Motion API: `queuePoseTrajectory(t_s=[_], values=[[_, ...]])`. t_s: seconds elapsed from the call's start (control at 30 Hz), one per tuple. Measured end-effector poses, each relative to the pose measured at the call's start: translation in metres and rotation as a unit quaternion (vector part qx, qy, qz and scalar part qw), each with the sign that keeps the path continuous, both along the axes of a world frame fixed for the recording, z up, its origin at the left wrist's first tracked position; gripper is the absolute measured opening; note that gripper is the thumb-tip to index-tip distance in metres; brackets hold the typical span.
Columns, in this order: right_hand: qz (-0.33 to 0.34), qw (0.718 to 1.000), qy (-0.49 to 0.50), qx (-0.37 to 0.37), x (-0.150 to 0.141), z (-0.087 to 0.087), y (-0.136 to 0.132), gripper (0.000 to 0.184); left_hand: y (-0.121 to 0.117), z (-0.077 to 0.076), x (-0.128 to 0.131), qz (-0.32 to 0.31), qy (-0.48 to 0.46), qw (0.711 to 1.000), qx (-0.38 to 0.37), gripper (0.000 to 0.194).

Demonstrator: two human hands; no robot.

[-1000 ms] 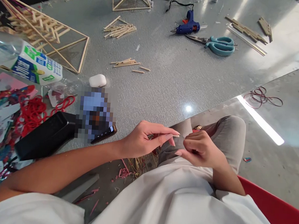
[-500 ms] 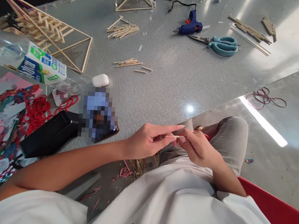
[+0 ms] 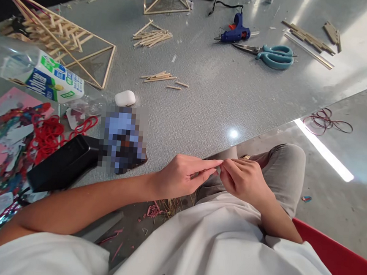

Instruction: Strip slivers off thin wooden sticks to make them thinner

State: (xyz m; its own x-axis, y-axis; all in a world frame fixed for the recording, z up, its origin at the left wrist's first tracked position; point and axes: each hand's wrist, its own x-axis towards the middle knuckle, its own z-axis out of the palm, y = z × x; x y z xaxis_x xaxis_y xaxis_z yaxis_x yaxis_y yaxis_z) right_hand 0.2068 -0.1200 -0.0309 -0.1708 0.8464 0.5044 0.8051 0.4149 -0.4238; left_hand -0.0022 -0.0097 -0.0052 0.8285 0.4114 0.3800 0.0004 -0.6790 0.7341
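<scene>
Above my lap, just off the table's edge, my left hand (image 3: 188, 174) and my right hand (image 3: 242, 178) meet at the fingertips. The left fingers are straight and pressed together, with the thumb close below them. My right hand is closed, its fingers curled and its thumb tucked in. The short wooden stick that showed between the fingertips half a second ago is now hidden by them. Nearest on the table are a few cut sticks (image 3: 159, 77), a pile of sticks (image 3: 153, 37), and a pixelated phone-like thing (image 3: 122, 141).
A blue glue gun (image 3: 234, 30) and teal-handled scissors (image 3: 275, 58) lie at the back. Stick frames (image 3: 108, 68), a plastic bottle (image 3: 56, 76), a white earbud case (image 3: 125, 98), a black box-like object (image 3: 63, 162) and red string (image 3: 49, 131) crowd the left. A cord loop (image 3: 326, 122) lies on the floor.
My right fingers have curled further in, and my left index finger has dropped towards the thumb. The stick between them has gone out of sight. The view has shifted slightly.
</scene>
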Motion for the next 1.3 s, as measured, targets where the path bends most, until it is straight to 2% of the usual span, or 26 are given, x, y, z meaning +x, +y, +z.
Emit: queuePoseTrajectory(t_s=[0.23, 0.4, 0.57, 0.73, 0.83, 0.97, 1.17, 1.3], values=[[0.007, 0.999, 0.024, 0.038, 0.001, -0.005, 0.003, 0.03, -0.001, -0.001, -0.002, 0.008, 0.029, 1.0, -0.008, 0.034], [-0.007, 0.998, 0.021, 0.065, 0.003, -0.003, 0.002, 0.03, -0.001, 0.002, -0.004, 0.0, 0.059, 0.992, -0.107, 0.045], [-0.012, 0.991, 0.116, 0.071, 0.009, 0.0, 0.001, 0.019, 0.002, 0.009, -0.004, -0.017, 0.064, 0.977, -0.203, 0.05], [0.009, 0.979, 0.194, 0.062, 0.015, 0.001, 0.0, 0.034, 0.005, 0.013, -0.003, -0.026, 0.065, 0.956, -0.286, 0.053], [0.036, 0.975, 0.214, 0.054, 0.016, 0.0, -0.001, 0.038, 0.005, 0.013, -0.003, -0.027, 0.07, 0.95, -0.304, 0.054], [0.056, 0.977, 0.193, 0.068, 0.018, -0.004, 0.0, 0.041, 0.005, 0.014, -0.003, -0.037, 0.08, 0.944, -0.317, 0.053], [0.099, 0.976, 0.146, 0.127, 0.021, -0.007, 0.002, 0.041, 0.008, 0.021, -0.001, -0.058, 0.095, 0.916, -0.385, 0.058], [0.099, 0.978, 0.106, 0.151, 0.019, -0.007, 0.001, 0.039, 0.01, 0.022, 0.0, -0.065, 0.095, 0.903, -0.414, 0.058]])
